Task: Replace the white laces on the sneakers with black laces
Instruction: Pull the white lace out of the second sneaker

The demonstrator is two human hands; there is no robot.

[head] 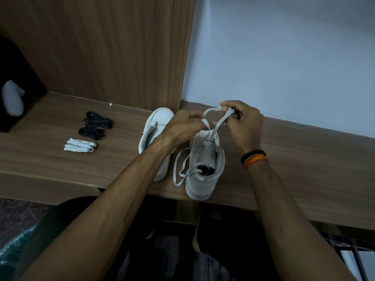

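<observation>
Two white sneakers stand on the wooden desk (304, 159). The left sneaker (156, 126) has no lace. The right sneaker (205, 167) has a white lace (216, 125) hanging loose, with loops trailing down its left side. My left hand (182, 126) and my right hand (243, 122) are raised above the right sneaker's toe, and each pinches the white lace. Two bundles of black laces (95, 124) lie at the left of the desk. A folded white lace (80, 146) lies in front of them.
A tall wooden panel (113, 49) rises behind the desk's left part, with a pale wall to its right. A black object holding a white thing (12, 100) stands at the far left. The right sneaker's heel reaches the desk's front edge.
</observation>
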